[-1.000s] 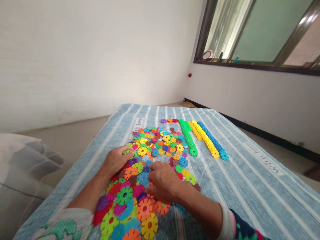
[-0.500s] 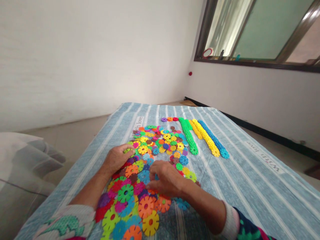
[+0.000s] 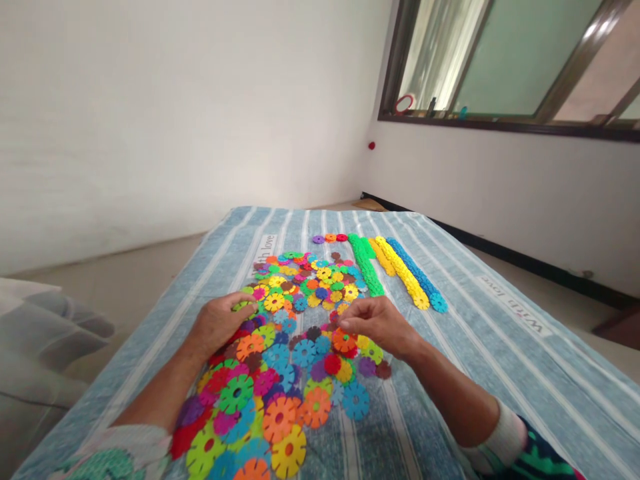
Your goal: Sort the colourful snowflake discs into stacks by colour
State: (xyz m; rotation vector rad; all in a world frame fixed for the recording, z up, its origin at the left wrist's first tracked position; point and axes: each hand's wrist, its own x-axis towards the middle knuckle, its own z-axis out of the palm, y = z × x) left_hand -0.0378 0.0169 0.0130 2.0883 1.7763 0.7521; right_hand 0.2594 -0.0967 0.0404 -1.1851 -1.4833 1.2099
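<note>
A wide pile of colourful notched plastic discs (image 3: 275,357) is spread over the striped cloth. My left hand (image 3: 219,325) is at the pile's left edge, its fingers closed round a lime-green disc (image 3: 243,309). Whether more discs are under those fingers is hidden. Over the pile's right side hovers my right hand (image 3: 380,325), thumb and fingertips pinched together. Anything between them is too small or covered to make out. An orange disc (image 3: 345,341) lies just below its fingertips. Beyond this hand, a row of overlapping green discs (image 3: 366,267) runs lengthwise, its near end partly hidden.
Right of the green row lie a yellow row (image 3: 403,272), a shorter orange-yellow row (image 3: 383,257) and a blue row (image 3: 417,275) of discs. Single purple (image 3: 319,239), orange (image 3: 331,238) and red (image 3: 341,237) discs sit at the far end. A striped cloth (image 3: 480,373) covers the table.
My right hand has moved right and slightly away from me, from the middle of the pile to its right side, uncovering discs there. The left hand keeps its hold. The view has shifted slightly.
</note>
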